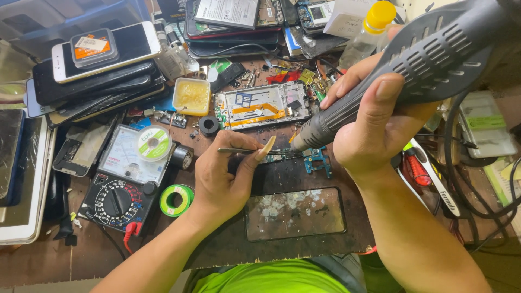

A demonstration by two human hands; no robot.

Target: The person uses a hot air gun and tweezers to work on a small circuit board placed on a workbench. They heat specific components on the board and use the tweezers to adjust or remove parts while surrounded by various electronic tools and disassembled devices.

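My left hand (222, 179) pinched tweezers (239, 151) at the small circuit board (312, 158) on the dark mat (282, 179); my right hand (374, 125) gripped the hot-air gun (412, 59), nozzle just above it. I judged lingering heat could scorch the board; a twitch could knock parts loose.

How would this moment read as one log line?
left hand: holds tweezers | right hand: grips hot-air gun | nozzle over small circuit board | black mat

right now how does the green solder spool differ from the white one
The green solder spool lies directly on the bench, just left of the left hand; the white solder spool rests on top of the analog multimeter. The green one has an open dark centre, while the white one shows a printed label face. Both are round and lie flat.
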